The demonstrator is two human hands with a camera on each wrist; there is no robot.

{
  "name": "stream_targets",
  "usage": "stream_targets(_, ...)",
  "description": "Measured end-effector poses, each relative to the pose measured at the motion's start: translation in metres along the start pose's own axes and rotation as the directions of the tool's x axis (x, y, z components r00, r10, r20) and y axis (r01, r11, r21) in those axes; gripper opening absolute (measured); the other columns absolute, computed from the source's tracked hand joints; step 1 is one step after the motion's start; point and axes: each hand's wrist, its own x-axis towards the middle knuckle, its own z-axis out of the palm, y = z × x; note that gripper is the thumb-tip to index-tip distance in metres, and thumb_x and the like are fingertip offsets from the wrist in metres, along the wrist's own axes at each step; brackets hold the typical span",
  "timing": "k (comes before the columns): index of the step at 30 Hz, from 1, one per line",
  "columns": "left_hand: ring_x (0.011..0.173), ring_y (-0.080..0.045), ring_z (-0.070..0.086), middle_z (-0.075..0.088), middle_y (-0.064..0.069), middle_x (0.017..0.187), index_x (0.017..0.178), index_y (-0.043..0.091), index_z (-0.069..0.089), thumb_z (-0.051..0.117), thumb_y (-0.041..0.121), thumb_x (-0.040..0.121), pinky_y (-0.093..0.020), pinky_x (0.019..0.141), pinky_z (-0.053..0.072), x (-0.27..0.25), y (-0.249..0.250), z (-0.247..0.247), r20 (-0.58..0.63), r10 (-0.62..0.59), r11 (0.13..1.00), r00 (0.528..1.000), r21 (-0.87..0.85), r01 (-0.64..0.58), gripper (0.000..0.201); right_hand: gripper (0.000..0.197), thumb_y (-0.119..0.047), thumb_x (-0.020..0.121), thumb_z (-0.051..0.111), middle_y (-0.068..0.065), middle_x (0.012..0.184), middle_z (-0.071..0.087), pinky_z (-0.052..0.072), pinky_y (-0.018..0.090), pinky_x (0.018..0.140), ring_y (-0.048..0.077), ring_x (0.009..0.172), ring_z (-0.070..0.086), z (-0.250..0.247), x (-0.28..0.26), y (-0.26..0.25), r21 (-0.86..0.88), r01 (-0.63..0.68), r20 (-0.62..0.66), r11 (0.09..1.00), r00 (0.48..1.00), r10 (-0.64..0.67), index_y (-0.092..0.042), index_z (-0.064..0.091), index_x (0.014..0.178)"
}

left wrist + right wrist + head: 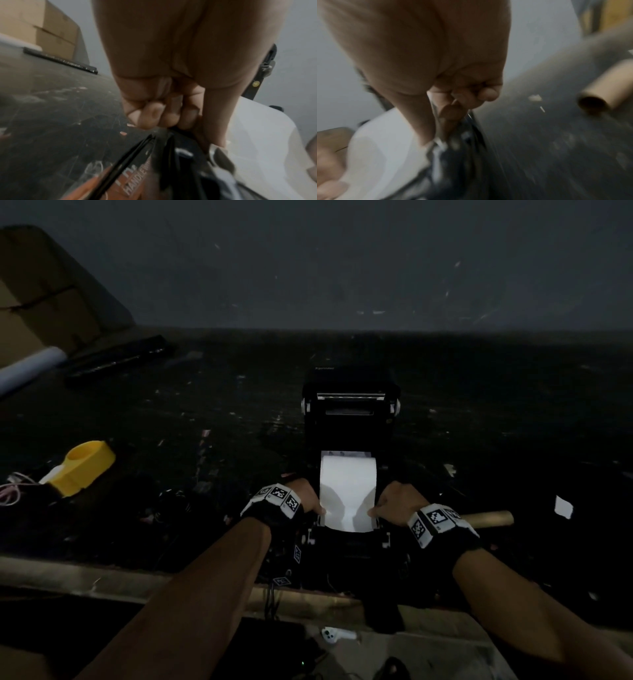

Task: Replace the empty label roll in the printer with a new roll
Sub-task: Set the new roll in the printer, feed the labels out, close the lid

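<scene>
1. Here the new label roll (348, 474) sits in the open printer (349, 405), its axis crosswise and its paper tail running toward the person.
2. The left hand (306, 495) pinches the tail's left edge.
3. The right hand (397, 501) pinches its right edge, equally near.
4. The empty cardboard core (493, 518) lies right of the printer.

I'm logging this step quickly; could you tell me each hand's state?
Left hand: pinches the label paper's left edge.
Right hand: pinches its right edge.
</scene>
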Motion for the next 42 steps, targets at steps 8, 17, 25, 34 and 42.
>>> stream_targets(8,0.091,-0.031,0.066,0.071,-0.008,0.099,0.100,0.013,0.070,0.079,0.064,0.045,-0.044,0.086,0.054,0.045,-0.014,0.005,-0.009,-0.016,0.998,1.000,0.065,0.016,0.076,0.029,-0.035,0.086,0.059,0.011,0.115,0.065,0.052,0.042,0.086,0.031,0.105,0.060,0.012,-0.031,-0.019,-0.149,0.384,0.007,0.911,0.922,-0.387,-0.016,0.069,0.106)
stream_targets(17,0.101,-0.031,0.065,0.071,-0.013,0.106,0.101,0.003,0.071,0.075,0.033,0.072,-0.041,0.093,0.052,-0.005,-0.001,0.000,-0.030,0.045,0.999,0.999,-0.015,-0.045,0.042,0.031,-0.026,0.094,0.044,0.014,0.113,0.061,0.048,0.039,0.079,0.034,0.101,0.060,0.024,-0.037,-0.024,-0.390,0.396,-0.038,0.831,0.895,-0.444,-0.005,0.066,0.101)
stream_targets(25,0.095,-0.029,0.065,0.070,-0.012,0.101,0.096,0.002,0.068,0.078,0.029,0.070,-0.032,0.081,0.054,-0.028,-0.003,-0.003,-0.201,0.186,0.980,0.962,0.108,-0.167,0.039,0.004,-0.005,0.071,0.065,0.017,0.077,0.067,0.053,0.034,0.063,0.035,0.070,0.066,0.027,-0.043,-0.030,-0.630,0.442,0.016,0.639,0.829,-0.558,-0.002,0.067,0.070)
stream_targets(34,0.104,-0.023,0.064,0.069,-0.010,0.112,0.109,0.012,0.070,0.069,0.024,0.081,-0.024,0.083,0.048,-0.038,-0.013,0.016,-0.069,0.505,0.842,0.860,0.259,-0.473,0.031,0.026,-0.026,0.045,0.086,-0.002,0.056,0.060,0.047,0.019,0.047,0.016,0.048,0.060,0.036,-0.027,-0.016,-0.662,0.492,-0.027,0.566,0.739,-0.674,-0.019,0.062,0.050)
stream_targets(42,0.111,-0.027,0.052,0.058,-0.011,0.116,0.112,0.012,0.067,0.043,0.030,0.096,-0.034,0.085,0.044,-0.043,-0.020,0.023,0.009,0.609,0.655,0.793,0.557,-0.510,0.034,0.024,-0.027,0.054,0.083,-0.003,0.059,0.060,0.046,0.019,0.048,0.015,0.051,0.059,0.036,-0.026,-0.012,-0.642,0.524,-0.032,0.560,0.711,-0.703,-0.019,0.061,0.053)
